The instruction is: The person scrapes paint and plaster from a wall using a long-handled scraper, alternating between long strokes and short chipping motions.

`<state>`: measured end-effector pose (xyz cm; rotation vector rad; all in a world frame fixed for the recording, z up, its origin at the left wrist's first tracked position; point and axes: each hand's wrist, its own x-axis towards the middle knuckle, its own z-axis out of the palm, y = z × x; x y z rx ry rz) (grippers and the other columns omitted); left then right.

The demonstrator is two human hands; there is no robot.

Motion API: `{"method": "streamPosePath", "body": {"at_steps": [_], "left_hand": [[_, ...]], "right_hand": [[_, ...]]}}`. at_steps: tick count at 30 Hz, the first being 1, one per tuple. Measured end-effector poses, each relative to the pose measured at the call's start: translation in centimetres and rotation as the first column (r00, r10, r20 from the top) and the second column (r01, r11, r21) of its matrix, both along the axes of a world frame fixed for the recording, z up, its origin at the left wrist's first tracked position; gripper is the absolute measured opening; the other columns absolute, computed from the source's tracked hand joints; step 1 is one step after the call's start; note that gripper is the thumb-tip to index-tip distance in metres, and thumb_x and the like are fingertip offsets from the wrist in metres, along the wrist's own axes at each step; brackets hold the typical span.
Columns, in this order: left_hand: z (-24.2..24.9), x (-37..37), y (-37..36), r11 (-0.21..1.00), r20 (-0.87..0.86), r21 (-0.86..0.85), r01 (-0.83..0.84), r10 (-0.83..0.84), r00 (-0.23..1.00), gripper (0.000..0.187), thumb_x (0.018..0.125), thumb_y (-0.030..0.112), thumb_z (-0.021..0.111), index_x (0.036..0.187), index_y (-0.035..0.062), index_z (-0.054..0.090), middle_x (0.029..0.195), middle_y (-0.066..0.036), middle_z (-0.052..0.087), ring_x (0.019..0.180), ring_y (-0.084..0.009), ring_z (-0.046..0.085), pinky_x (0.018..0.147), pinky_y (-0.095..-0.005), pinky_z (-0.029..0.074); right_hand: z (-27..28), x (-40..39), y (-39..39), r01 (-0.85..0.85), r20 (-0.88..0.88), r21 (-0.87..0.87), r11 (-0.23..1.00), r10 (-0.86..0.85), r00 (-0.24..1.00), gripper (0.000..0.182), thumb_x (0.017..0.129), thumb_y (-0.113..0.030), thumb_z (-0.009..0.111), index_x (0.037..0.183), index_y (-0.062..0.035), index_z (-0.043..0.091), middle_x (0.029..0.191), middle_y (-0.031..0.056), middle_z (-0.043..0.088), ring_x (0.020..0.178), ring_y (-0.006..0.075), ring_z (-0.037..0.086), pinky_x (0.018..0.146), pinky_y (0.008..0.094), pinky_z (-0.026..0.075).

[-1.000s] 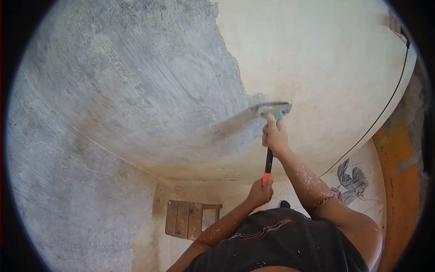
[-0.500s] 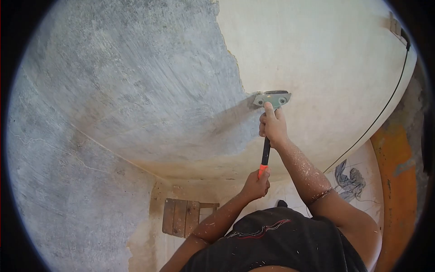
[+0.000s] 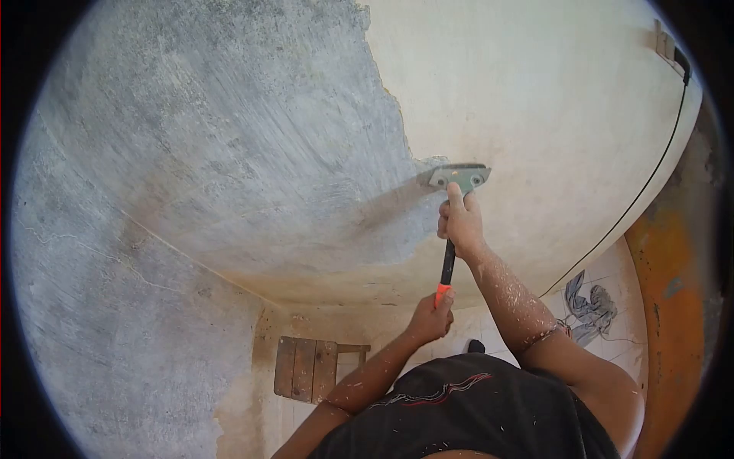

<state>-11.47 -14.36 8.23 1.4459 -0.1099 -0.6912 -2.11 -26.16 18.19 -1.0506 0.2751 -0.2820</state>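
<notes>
A long-handled scraper (image 3: 448,264) has its wide green-and-grey head against the wall, at the border between bare grey plaster (image 3: 290,115) and cream paint (image 3: 527,84). My right hand (image 3: 463,222) is closed round the black shaft just below the head, thumb pressed up toward it. Lower down, my left hand (image 3: 431,317) grips the orange-and-black end of the handle. The blade edge lies partly hidden behind the head. Pale paint flakes are stuck to my right forearm.
A wooden stool (image 3: 306,369) stands at the lower left by the wall corner. Grey cloth (image 3: 590,304) lies on the tiled floor at right. A black cable (image 3: 642,191) hangs along the wall's right side, near an orange surface (image 3: 667,306).
The scraper head has slid a short way down the wall, and both hands have moved down with it. A small notch of exposed plaster now shows just above the head.
</notes>
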Motion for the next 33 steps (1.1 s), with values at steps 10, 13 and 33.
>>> {"method": "streamPosePath", "body": {"at_steps": [10, 13, 33], "left_hand": [[0.8, 1.2, 0.8, 0.999, 0.072, -0.010, -0.036, 0.036, 0.997, 0.036, 0.090, 0.038, 0.045, 0.070, 0.0082, 0.042, 0.047, 0.000, 0.040, 0.035, -0.0104, 0.040, 0.034, -0.0262, 0.032], [-1.5, -0.6, 0.4, 0.997, -0.084, -0.019, -0.068, 0.067, 0.994, 0.035, 0.090, 0.036, 0.045, 0.070, 0.0081, 0.042, 0.047, 0.000, 0.040, 0.035, -0.0107, 0.040, 0.034, -0.0260, 0.033], [0.0, 0.8, 1.9, 0.991, -0.042, -0.016, -0.130, 0.129, 0.991, 0.034, 0.089, 0.038, 0.048, 0.075, 0.0076, 0.043, 0.047, 0.001, 0.039, 0.034, -0.0107, 0.039, 0.034, -0.0258, 0.032]], "right_hand": [[1.1, 0.9, 0.6, -0.036, 0.034, -0.071, 0.997, 0.038, 0.999, 0.023, 0.091, -0.033, 0.043, 0.089, -0.0116, 0.036, 0.055, -0.0015, 0.035, 0.036, 0.0083, 0.034, 0.032, 0.0245, 0.028], [-0.9, 0.1, 1.1, -0.048, -0.009, -0.110, 0.993, 0.047, 0.999, 0.024, 0.091, -0.033, 0.044, 0.088, -0.0115, 0.035, 0.055, -0.0011, 0.036, 0.036, 0.0084, 0.034, 0.033, 0.0245, 0.031], [-0.3, 1.7, 2.7, -0.119, 0.066, -0.115, 0.986, 0.127, 0.990, 0.024, 0.092, -0.033, 0.043, 0.091, -0.0114, 0.032, 0.058, -0.0004, 0.037, 0.036, 0.0078, 0.032, 0.033, 0.0239, 0.026]]}}
